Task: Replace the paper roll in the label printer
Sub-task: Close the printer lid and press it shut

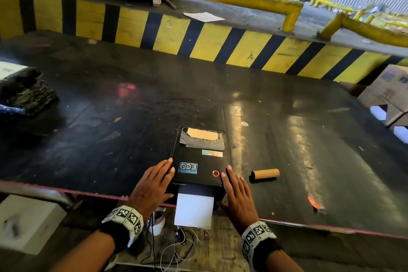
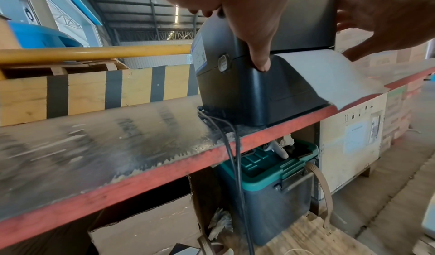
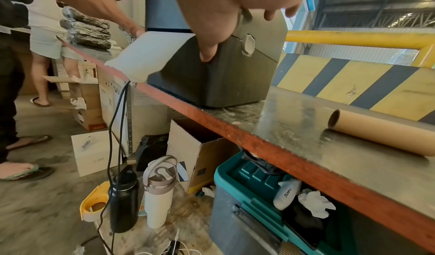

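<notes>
The black label printer sits at the table's near edge with its lid down and a red ring light lit. White label paper hangs from its front slot over the edge. My left hand lies flat against the printer's left side, its thumb down the front corner. My right hand rests flat against the right side, its thumb on the front corner. An empty brown cardboard core lies on the table just right of the printer, also seen in the right wrist view.
The dark table has a red front edge and a yellow-black striped barrier behind it. A black wrapped bundle lies far left and a cardboard box far right. Below are a teal bin, bottles and cables.
</notes>
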### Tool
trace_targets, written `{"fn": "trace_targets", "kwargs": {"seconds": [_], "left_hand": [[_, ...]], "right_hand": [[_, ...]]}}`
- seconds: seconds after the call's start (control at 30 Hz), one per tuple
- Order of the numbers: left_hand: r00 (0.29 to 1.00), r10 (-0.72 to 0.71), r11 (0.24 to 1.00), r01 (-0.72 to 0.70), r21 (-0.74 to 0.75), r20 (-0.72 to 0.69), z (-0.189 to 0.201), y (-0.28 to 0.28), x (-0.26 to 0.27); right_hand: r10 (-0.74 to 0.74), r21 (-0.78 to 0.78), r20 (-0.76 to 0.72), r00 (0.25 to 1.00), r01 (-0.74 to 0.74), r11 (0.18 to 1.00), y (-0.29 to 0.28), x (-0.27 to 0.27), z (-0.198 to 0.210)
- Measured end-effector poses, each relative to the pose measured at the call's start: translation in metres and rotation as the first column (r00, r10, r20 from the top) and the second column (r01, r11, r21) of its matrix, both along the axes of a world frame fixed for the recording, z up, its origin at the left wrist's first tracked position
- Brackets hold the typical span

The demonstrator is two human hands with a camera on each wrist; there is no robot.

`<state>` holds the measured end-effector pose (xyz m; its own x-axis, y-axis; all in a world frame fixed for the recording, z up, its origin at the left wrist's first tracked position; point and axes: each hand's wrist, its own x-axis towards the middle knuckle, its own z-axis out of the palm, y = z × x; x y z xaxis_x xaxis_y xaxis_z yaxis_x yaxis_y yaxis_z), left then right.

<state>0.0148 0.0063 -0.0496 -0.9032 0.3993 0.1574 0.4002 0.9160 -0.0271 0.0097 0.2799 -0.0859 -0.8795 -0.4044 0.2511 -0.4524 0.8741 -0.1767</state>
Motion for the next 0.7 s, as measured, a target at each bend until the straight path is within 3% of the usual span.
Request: {"fn": "trace_targets", "kwargs": {"seconds": [0.3,0.7], "left_hand": [[0.997,-0.013,1.0,0.013,0.001,-0.07,-0.003,0.001,0.002],[0.996,0.02,0.998,-0.014,0.066,-0.087,-0.003,0.003,0.005]], "right_hand": [[0.028,-0.012,-0.026,0.999,-0.028,1.0,0.002,0.005,-0.001],[-0.005,-0.05,0.051,0.999,0.008,0.999,-0.003,0.009,0.009]]}}
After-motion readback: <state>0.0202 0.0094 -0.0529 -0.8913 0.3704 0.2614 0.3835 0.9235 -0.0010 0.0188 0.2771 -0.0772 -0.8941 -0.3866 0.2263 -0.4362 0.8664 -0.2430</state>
